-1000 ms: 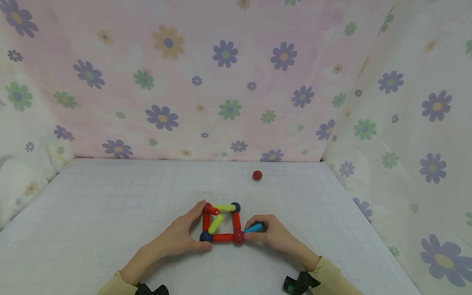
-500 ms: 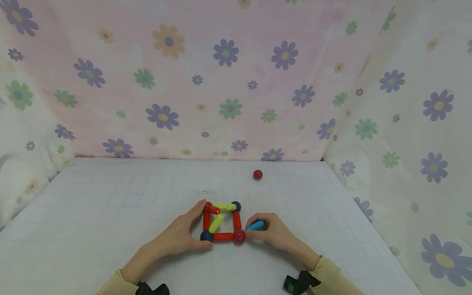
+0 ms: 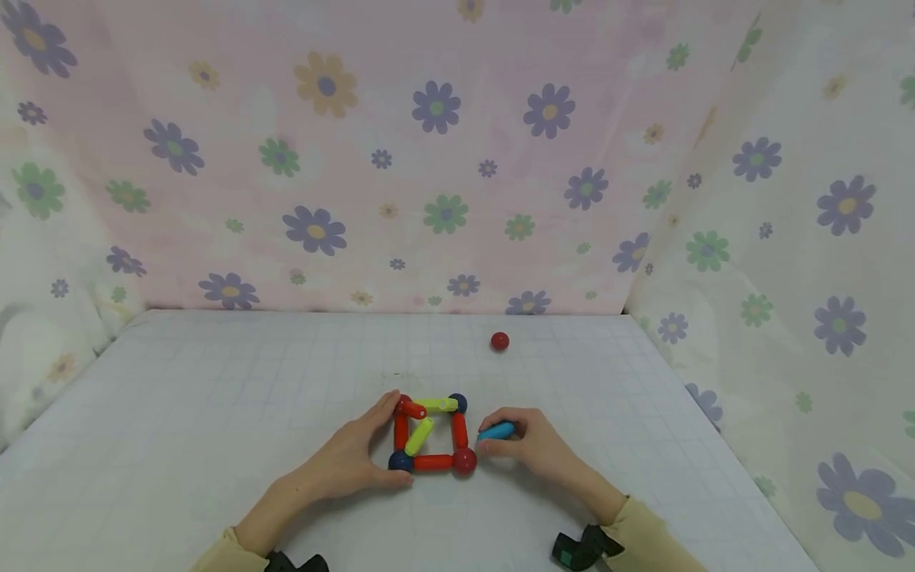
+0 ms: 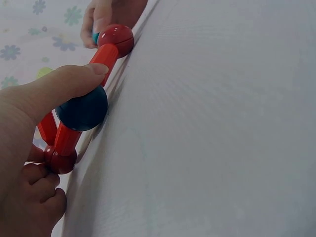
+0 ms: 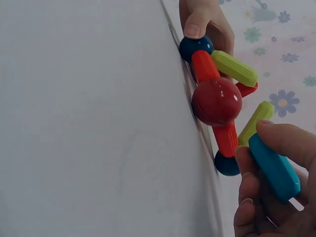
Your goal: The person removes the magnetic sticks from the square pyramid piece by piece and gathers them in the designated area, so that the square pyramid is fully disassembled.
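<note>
A square of magnetic building sticks and balls lies on the table, with red balls and dark blue balls at its corners. Yellow-green sticks and a short red one slant up from corners. My left hand grips the square's left side, thumb against the near blue ball and fingers around the far red ball. Between thumb and fingers, my right hand pinches a light blue magnetic stick. That stick sits just right of the near red ball, a small gap apart.
One loose red ball lies farther back on the white gridded tabletop. Flower-patterned cloth hangs behind the table and along both sides.
My right hand has drawn the light blue stick slightly up and away from the near red ball, where its tip was before. The left hand and the square have stayed put.
</note>
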`<act>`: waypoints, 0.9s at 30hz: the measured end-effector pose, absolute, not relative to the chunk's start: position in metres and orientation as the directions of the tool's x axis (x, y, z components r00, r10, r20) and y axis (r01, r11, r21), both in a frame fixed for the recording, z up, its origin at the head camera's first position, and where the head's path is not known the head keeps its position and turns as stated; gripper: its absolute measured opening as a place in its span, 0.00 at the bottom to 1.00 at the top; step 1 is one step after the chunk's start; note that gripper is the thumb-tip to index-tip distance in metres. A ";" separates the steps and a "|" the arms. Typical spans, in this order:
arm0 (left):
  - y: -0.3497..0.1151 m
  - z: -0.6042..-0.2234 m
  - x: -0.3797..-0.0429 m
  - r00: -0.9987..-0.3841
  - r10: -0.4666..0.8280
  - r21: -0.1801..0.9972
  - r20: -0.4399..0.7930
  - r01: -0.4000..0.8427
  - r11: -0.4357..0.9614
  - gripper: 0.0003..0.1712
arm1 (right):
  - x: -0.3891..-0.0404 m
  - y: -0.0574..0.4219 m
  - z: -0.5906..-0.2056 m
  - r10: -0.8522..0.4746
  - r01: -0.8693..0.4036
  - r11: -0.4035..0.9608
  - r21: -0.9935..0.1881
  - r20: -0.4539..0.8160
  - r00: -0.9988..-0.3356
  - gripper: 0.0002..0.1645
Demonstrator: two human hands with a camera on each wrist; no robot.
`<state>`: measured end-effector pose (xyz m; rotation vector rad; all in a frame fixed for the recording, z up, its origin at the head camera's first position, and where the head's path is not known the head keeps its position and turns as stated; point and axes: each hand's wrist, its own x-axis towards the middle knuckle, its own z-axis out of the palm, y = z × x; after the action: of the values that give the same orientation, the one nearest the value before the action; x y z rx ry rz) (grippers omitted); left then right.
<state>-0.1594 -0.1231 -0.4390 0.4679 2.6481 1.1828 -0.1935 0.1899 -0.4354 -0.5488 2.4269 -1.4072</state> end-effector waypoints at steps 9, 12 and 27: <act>-0.123 -0.439 -0.159 -0.934 0.354 0.739 -0.051 0.203 0.642 0.67 | -0.204 0.193 -0.418 -0.347 -0.142 0.437 -0.888 -0.021 -0.938 0.20; -0.122 -0.438 -0.160 -0.930 0.363 0.746 -0.052 0.206 0.634 0.67 | -0.207 0.192 -0.416 -0.313 -0.129 0.428 -0.895 -0.013 -0.950 0.22; -0.122 -0.436 -0.160 -0.924 0.380 0.751 -0.052 0.214 0.624 0.67 | -0.228 0.192 -0.417 -0.217 -0.076 0.396 -0.915 -0.012 -0.976 0.24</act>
<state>-0.1596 -0.1225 -0.4363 0.4895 2.6412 1.1811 -0.2276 0.1922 -0.4170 -0.2655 2.5140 -1.6381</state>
